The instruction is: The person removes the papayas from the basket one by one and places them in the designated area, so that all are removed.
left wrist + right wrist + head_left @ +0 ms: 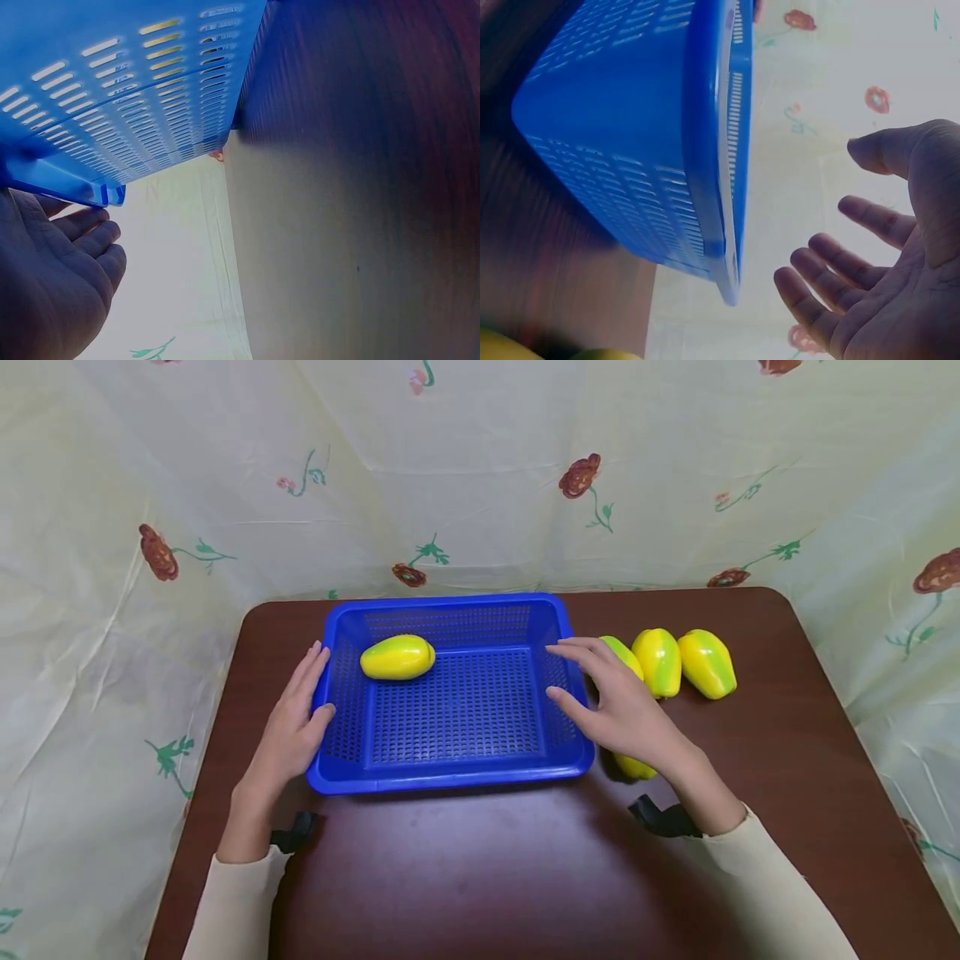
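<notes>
A blue plastic basket with slotted walls stands on the brown table. One glossy yellow-green fruit, plump and oblong, lies inside it at the back left. My left hand is at the basket's left rim, its fingers extended along the outside and the thumb over the edge; the left wrist view shows the fingertips right under the rim. Over the right rim hovers my right hand, fingers spread and nothing held. In the right wrist view a gap shows between that hand and the basket.
Right of the basket lie more of these fruits, among them one at the far right and one beside it. Another fruit is partly covered by the right hand. A flowered curtain hangs behind the table.
</notes>
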Available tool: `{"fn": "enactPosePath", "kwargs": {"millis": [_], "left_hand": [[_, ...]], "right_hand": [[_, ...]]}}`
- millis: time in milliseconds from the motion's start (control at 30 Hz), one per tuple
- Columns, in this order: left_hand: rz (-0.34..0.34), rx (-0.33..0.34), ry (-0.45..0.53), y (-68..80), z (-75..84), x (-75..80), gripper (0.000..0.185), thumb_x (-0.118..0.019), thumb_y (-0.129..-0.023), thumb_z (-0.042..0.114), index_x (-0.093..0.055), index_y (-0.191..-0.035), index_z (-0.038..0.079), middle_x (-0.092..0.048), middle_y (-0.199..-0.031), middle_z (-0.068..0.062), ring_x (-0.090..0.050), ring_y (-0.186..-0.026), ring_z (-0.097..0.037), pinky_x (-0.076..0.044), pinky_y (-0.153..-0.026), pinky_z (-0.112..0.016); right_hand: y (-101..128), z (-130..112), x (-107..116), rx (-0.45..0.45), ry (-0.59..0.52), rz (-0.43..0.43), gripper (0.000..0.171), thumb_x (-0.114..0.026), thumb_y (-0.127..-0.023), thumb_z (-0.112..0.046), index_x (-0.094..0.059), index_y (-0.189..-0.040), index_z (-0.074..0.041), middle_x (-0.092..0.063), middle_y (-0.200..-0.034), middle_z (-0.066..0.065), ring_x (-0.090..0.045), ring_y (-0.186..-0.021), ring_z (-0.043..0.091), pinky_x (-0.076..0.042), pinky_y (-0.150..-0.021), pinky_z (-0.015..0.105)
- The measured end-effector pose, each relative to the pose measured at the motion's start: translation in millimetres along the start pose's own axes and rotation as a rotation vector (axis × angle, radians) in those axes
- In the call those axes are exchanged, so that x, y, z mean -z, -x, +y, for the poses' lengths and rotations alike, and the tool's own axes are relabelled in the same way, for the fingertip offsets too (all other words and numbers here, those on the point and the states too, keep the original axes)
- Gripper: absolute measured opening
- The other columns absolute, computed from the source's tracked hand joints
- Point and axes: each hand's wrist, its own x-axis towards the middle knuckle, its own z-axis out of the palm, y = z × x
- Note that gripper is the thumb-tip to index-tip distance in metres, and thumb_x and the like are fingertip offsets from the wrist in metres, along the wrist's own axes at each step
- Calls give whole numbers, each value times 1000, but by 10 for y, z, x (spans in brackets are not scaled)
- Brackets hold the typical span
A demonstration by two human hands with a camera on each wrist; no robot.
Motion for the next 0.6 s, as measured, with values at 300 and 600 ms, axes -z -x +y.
{"fn": "enactPosePath", "kwargs": {"millis": [300,600], "left_hand": [[-9,8,23,28,-7,-5,74,-46,-103,10,-21,-171,24,-15,-180,-6,-16,-167,-39,-20,-125,-78],[-8,9,15,1,10,-10,74,-46,-103,11,-21,-171,24,-14,-181,-4,-16,-166,-39,-21,-124,-78]], "right_hand": [[-173,-89,-39,48,17,-56,53,-72,-100,-30,-58,-150,-16,-52,-156,10,-52,-143,30,-50,-116,58],[-320,-170,-24,88,23,-81,52,-72,-100,-30,-60,-148,-15,-53,-156,11,-54,-142,28,-53,-115,54]]}}
